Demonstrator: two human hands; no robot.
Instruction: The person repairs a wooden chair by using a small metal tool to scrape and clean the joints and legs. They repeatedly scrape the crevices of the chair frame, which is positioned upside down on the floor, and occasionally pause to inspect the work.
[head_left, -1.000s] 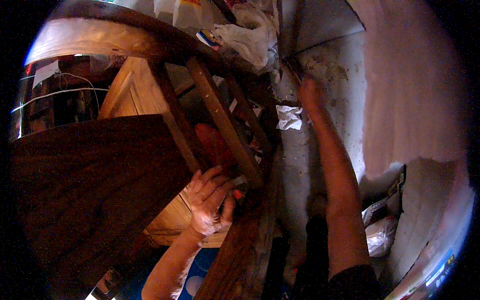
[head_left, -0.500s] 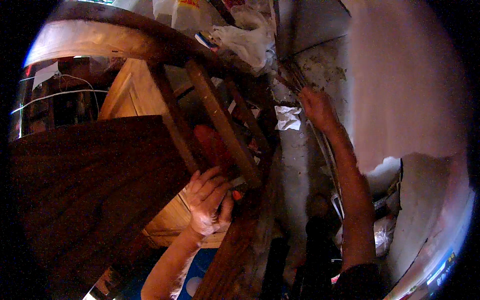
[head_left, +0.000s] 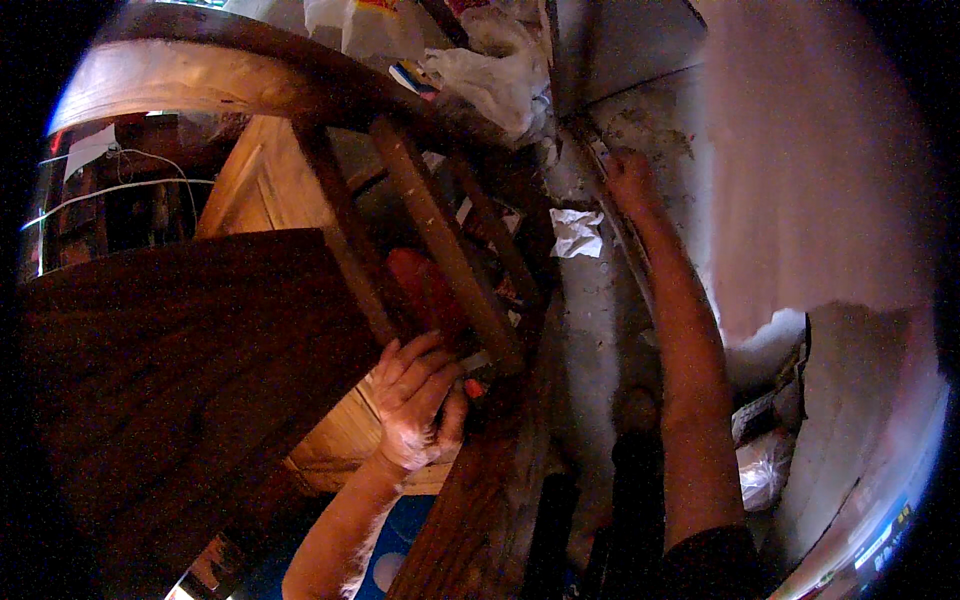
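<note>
A dark wooden chair lies tipped in front of me, with its seat (head_left: 170, 370) at the left and its curved back rail (head_left: 250, 85) at the top. My left hand (head_left: 415, 400) grips the chair where a spindle (head_left: 440, 240) meets the seat edge, fingers over the wood and thumb alongside. A red object (head_left: 425, 290) sits just above that hand, behind the spindles. My right hand (head_left: 630, 180) is stretched far out over the grey floor, its fingers curled on the upper end of a thin pale strip (head_left: 642, 275) that runs beside my forearm.
A crumpled white paper (head_left: 577, 232) lies on the floor between the chair and my right arm. White plastic bags (head_left: 490, 75) are piled at the top. A pale wall (head_left: 800, 180) fills the right, with debris (head_left: 765, 465) at its foot. A pale wooden box (head_left: 265, 185) stands behind the chair.
My right hand has shifted slightly along the floor by the wall and my forearm has swung. My left hand has stayed on the chair.
</note>
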